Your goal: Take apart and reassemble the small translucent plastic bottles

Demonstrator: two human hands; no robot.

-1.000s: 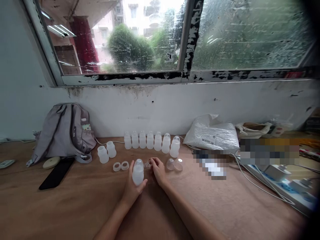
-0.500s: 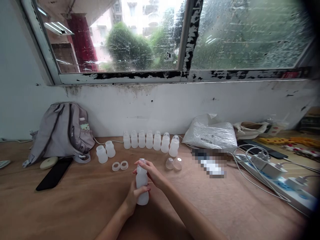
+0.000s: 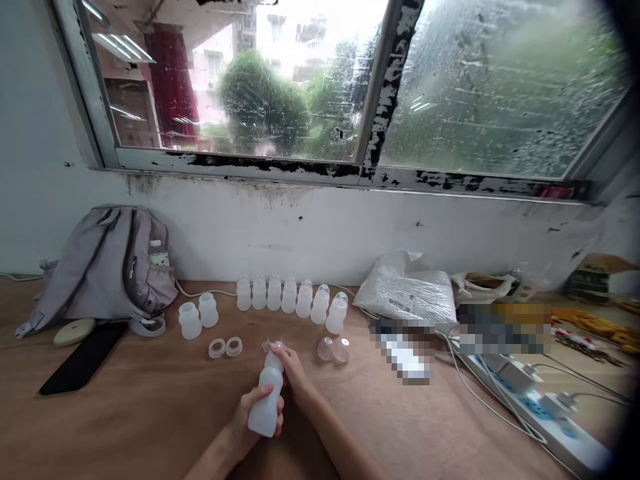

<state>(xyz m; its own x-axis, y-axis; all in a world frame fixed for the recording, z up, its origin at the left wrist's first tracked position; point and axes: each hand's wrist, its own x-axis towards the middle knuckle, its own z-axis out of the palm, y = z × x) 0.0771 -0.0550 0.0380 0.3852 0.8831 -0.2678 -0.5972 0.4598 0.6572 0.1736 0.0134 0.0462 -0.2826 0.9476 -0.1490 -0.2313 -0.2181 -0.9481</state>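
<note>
A frosted white baby bottle [image 3: 265, 407] leans in front of me, its base toward me and its top away. My left hand [image 3: 246, 417] is wrapped around its lower body. At its top, the fingers of my right hand [image 3: 291, 375] are closed around the neck and partly hide it. Small clear pieces [image 3: 267, 347] show just beyond those fingers; I cannot tell whether they touch the bottle. Two white collar rings [image 3: 217, 348] lie to the left of my hands. To the right are two clear domed caps [image 3: 341, 350].
Several capped bottles [image 3: 274, 293] stand in a row by the wall. Two uncapped bottles [image 3: 190, 321] are at left, near a grey backpack [image 3: 105, 267] and a black phone-like slab [image 3: 83, 360]. A plastic-wrapped parcel [image 3: 407, 293] and a corded power strip [image 3: 565, 427] are at right.
The bottle has gone from nearly upright to tilted, its base swung left and toward me. Both hands have moved a little nearer, and the camera view has shifted.
</note>
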